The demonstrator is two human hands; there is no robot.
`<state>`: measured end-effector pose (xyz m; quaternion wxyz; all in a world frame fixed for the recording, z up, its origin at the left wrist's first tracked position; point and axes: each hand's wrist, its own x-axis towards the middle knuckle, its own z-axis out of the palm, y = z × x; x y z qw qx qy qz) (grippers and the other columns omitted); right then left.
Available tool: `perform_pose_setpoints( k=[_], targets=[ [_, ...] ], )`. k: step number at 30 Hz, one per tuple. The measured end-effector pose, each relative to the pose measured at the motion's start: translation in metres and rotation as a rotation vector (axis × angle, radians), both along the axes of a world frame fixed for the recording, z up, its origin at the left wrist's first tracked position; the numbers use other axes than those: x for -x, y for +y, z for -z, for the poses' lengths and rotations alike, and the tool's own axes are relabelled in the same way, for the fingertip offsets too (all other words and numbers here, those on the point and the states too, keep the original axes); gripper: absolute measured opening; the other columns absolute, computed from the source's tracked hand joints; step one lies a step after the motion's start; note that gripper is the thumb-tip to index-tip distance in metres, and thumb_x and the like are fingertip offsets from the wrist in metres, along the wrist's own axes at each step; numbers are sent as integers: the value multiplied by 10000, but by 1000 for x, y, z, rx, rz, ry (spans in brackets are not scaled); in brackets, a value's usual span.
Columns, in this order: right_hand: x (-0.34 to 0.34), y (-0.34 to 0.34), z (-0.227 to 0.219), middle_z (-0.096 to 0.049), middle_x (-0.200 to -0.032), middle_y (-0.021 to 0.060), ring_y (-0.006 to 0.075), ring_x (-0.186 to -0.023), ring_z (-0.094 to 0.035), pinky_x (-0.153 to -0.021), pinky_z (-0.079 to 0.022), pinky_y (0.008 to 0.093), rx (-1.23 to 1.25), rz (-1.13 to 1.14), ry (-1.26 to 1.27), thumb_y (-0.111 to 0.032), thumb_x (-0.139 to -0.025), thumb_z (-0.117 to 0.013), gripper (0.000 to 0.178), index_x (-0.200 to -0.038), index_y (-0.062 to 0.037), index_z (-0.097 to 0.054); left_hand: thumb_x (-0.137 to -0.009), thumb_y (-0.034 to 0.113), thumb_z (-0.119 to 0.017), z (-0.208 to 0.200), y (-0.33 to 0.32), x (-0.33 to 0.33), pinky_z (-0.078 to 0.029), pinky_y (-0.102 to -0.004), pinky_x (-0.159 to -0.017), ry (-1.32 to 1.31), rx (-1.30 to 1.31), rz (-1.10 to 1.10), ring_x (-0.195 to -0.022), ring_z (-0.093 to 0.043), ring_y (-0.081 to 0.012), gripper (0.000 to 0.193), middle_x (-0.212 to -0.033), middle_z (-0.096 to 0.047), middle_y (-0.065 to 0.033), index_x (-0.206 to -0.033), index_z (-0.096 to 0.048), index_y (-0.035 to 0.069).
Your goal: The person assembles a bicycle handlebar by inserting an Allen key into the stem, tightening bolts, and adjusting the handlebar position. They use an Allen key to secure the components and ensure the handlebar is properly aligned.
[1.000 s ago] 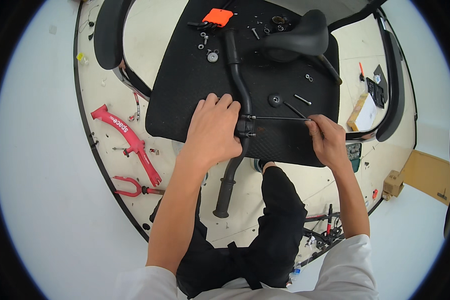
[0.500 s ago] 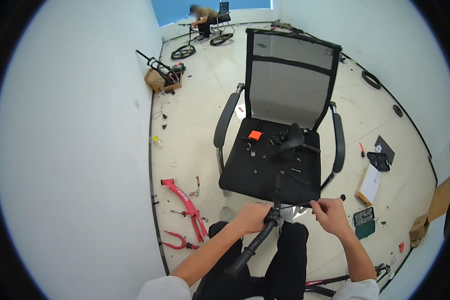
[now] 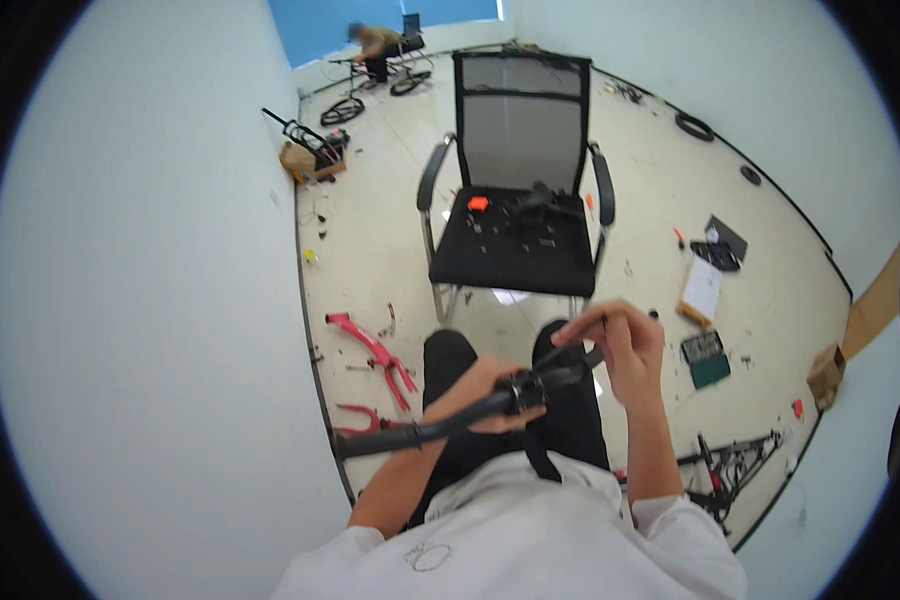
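A black bicycle handlebar (image 3: 460, 423) lies slantwise across my lap, with a clamp (image 3: 526, 391) near its middle. My left hand (image 3: 495, 392) is closed around the bar's middle from beneath, at the clamp. Beside the bar's far end, my right hand (image 3: 625, 350) has bent fingers pinched on a thin dark rod (image 3: 572, 350) that looks like a hex key. My fingers partly hide the rod, and where its tip sits cannot be made out.
Ahead stands a black mesh chair (image 3: 510, 255) with a saddle (image 3: 545, 203) and small parts on its seat. A pink frame piece (image 3: 370, 350) lies left, near the wall. A green tool case (image 3: 708, 370) and black frame (image 3: 730, 470) lie right. Another person (image 3: 375, 45) works far off.
The handlebar has swung from pointing away to lying more crosswise, closer to my body. My right hand has come in nearer to the bar. The view has shifted, so the chair appears farther off.
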<state>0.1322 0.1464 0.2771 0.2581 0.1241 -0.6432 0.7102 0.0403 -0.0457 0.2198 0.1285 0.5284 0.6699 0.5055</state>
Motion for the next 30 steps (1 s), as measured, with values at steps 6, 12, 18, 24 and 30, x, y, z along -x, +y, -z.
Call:
perform_pose_setpoints(
  k=[6, 12, 18, 24, 30],
  targets=[
    [-53, -40, -11, -502, -733, 51, 159, -647, -551, -718, -515, 394, 266, -499, 319, -222, -1073, -445, 263, -926, -13, -509, -693, 96, -892, -8, -26, -55, -447, -259, -530, 4, -140, 157, -579, -571, -67, 394, -694, -627, -14, -935, -582, 54],
    [-89, -58, -13, -393, -704, -1, 104, -572, -345, -575, -335, 309, 216, -583, 342, -193, -1067, -463, 224, -897, -49, -486, -659, 179, -950, 10, -36, -104, -439, -217, -548, 155, -273, 56, -579, -533, -39, 546, -702, -607, 22, -1012, -551, 58],
    [-62, -65, 12, -398, -710, 7, 111, -581, -341, -563, -327, 303, 303, -404, 368, -196, -1069, -459, 238, -895, -36, -486, -688, 286, -888, 2, -31, -100, -448, -275, -529, 44, -69, -219, -514, -487, -113, 382, -566, -563, -44, -692, -603, 32],
    [-42, -86, 32, -458, -708, 21, 123, -605, -412, -573, -384, 281, 423, -31, 367, -173, -1040, -543, 230, -872, -15, -537, -699, 234, -798, 19, -22, -83, -525, -368, -571, 363, -20, -562, -610, -661, -335, 304, -677, -662, -154, -856, -659, 13],
    [-35, -83, 57, -510, -696, 43, 148, -620, -507, -604, -448, 302, 534, 24, 242, -205, -1028, -570, 268, -848, -6, -568, -700, 286, -810, 54, -23, -75, -494, -379, -528, 459, 47, -666, -573, -648, -334, 337, -604, -628, -133, -877, -651, 48]
  ],
)
